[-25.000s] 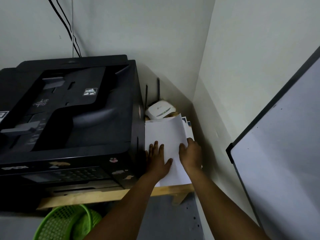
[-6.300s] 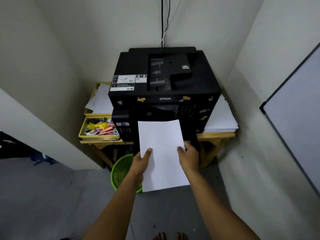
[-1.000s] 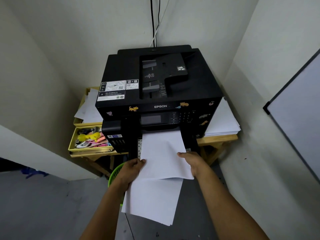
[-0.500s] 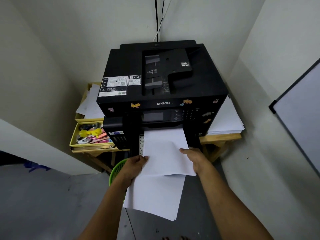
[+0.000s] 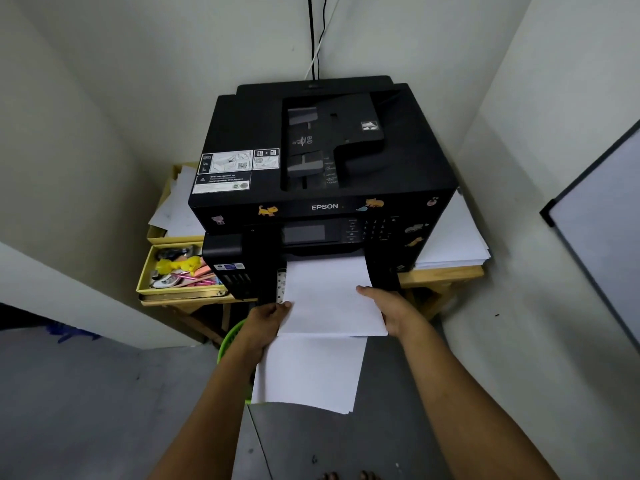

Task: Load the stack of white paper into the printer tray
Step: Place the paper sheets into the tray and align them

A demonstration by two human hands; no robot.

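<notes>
A black Epson printer point(image 5: 322, 168) stands on a wooden table in a corner. The stack of white paper point(image 5: 329, 299) has its far end inside the printer's front opening, over the pulled-out tray, whose marked left edge point(image 5: 281, 284) shows beside it. A lower part of the paper point(image 5: 308, 372) hangs down toward the floor below my hands. My left hand point(image 5: 268, 318) pinches the stack's left edge with the thumb on top. My right hand point(image 5: 384, 306) holds the right edge, thumb lying on the sheet.
A spare pile of paper point(image 5: 450, 244) lies on the table point(image 5: 440, 273) right of the printer. Yellow trays with stationery point(image 5: 180, 271) and loose sheets point(image 5: 176, 206) sit to the left. A green basket point(image 5: 232, 341) stands below; a whiteboard point(image 5: 602, 237) leans at right.
Six seconds ago I held the paper in the air before the printer; now its far end lies in the front opening. Over the last second hands and paper barely moved.
</notes>
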